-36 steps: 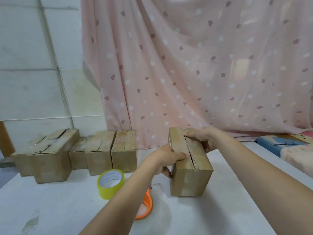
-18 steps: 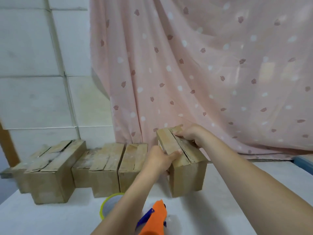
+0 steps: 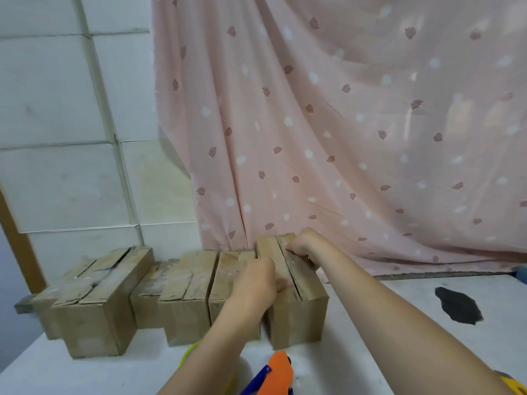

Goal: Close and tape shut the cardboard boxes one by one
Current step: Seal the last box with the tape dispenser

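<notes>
The row of cardboard boxes (image 3: pixel 182 292) lines the back of the counter (image 3: pixel 370 360), packed side by side, so no gap between them admits a hand. The rightmost box (image 3: pixel 299 315) touches its neighbour on the left. To its right the counter lies open as far as a dark patch (image 3: pixel 457 307). Behind, the pink curtain (image 3: pixel 342 124) hangs just beyond the boxes. In front, an orange dispenser (image 3: pixel 281 372) and a yellow tape roll (image 3: pixel 186 352) sit near the boxes
</notes>
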Motion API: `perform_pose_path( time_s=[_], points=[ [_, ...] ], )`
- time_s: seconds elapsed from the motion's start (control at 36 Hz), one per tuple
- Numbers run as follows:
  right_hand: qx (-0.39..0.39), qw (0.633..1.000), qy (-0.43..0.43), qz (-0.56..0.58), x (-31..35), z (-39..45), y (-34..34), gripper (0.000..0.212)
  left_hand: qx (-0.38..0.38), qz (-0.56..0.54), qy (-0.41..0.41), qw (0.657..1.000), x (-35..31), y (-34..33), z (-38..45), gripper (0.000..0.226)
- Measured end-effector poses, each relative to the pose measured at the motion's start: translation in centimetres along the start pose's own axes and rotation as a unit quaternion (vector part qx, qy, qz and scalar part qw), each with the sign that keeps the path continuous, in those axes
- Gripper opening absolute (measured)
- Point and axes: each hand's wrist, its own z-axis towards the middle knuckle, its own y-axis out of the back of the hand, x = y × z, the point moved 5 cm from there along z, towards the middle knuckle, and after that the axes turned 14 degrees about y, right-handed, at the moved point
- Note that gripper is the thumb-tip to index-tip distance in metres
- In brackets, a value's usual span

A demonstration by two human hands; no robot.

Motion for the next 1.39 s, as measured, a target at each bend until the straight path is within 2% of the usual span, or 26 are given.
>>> perform_pose_path(
  time_s=[0.08,0.14,0.19,0.31,0.36,0.44,0.5,0.61,0.78,0.83,0.97,1.06,1.19,1.31,1.39],
  points=[
    [0.026,0.999,-0.028,-0.031,0.0,-0.8,-0.6,0.016,-0.048,0.087,-0.019,0.995,1.2,0.5,0.4,0.054],
    [0.093,0.993,-0.069,-0.025,-0.5,-1.0,-1.9,0.029,-0.057,0.09,-0.028,0.994,2.2,0.6,0.8,0.056],
    [0.129,0.988,-0.085,0.022,-1.2,-0.3,-3.0,0.044,-0.022,0.071,-0.019,0.997,3.2,0.3,1.5,0.052],
    [0.107,0.988,-0.092,0.058,-1.5,0.8,-3.7,0.046,0.068,-0.001,0.003,0.998,4.6,-1.1,2.1,0.059],
    [0.093,0.992,-0.079,0.036,-1.4,0.8,-3.7,0.046,0.072,0.001,-0.012,0.997,4.8,-1.7,2.1,0.065],
    [0.036,0.998,-0.048,-0.001,-1.1,1.1,-3.2,0.038,0.075,0.032,-0.039,0.996,5.1,-2.2,1.8,0.098],
    [0.012,0.999,-0.044,-0.025,-1.0,1.0,-2.9,0.028,0.082,0.038,-0.058,0.994,5.1,-2.2,1.3,0.11],
    [0.001,0.997,-0.047,-0.054,-0.6,0.9,-2.5,0.03,0.067,0.04,-0.075,0.994,5.1,-1.8,1.2,0.111],
    [-0.082,0.995,-0.034,0.037,-1.4,1.9,-3.5,0.043,0.056,0.031,-0.056,0.996,5.1,-2.0,1.7,0.1],
    [-0.066,0.994,-0.047,0.074,-1.6,2.1,-4.1,0.051,0.046,0.037,-0.055,0.997,5.0,-2.2,1.6,0.097],
    [0.053,0.983,-0.095,0.148,-3.1,3.9,-4.2,0.07,0.024,0.039,-0.061,0.997,5.6,-2.5,2.2,0.097],
    [0.051,0.981,-0.081,0.167,-2.7,3.7,-3.7,0.06,0.014,0.039,-0.076,0.996,5.5,-2.4,2.4,0.092],
    [-0.03,0.977,-0.034,0.208,-1.8,3.2,-3.6,0.034,0.0,0.064,-0.066,0.996,5.1,-2.7,3.2,0.088],
    [-0.065,0.979,-0.016,0.194,-1.8,3.7,-3.9,0.045,0.003,0.044,-0.059,0.997,5.2,-3.4,3.7,0.099],
    [-0.09,0.984,-0.005,0.156,-1.5,3.3,-3.7,0.051,0.004,0.028,-0.066,0.997,5.0,-3.4,3.6,0.084]
  ],
)
